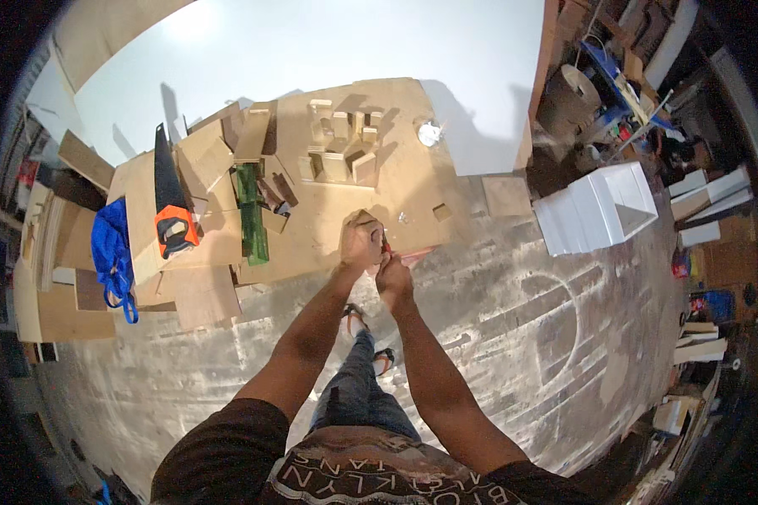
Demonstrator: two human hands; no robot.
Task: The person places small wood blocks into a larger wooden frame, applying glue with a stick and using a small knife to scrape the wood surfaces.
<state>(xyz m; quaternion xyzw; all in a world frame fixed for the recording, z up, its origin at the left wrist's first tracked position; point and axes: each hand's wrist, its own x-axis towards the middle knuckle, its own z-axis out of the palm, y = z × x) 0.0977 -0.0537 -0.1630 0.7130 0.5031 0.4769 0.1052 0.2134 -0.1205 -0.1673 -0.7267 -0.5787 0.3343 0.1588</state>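
- My left hand grips a small wood block at the plywood board's near edge.
- My right hand is closed round a red tool — pressed to the block, marking or trimming, I judge.
- Next calls for a steady block — cut blocks and saw lie well apart.

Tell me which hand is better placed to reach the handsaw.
Left, probably. The left hand holds a small wood block, but the handsaw lies on the person's left; the right hand would have to cross over.

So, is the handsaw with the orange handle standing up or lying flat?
Lying flat: the handsaw rests blade-down along the plywood boards, untouched by either hand.
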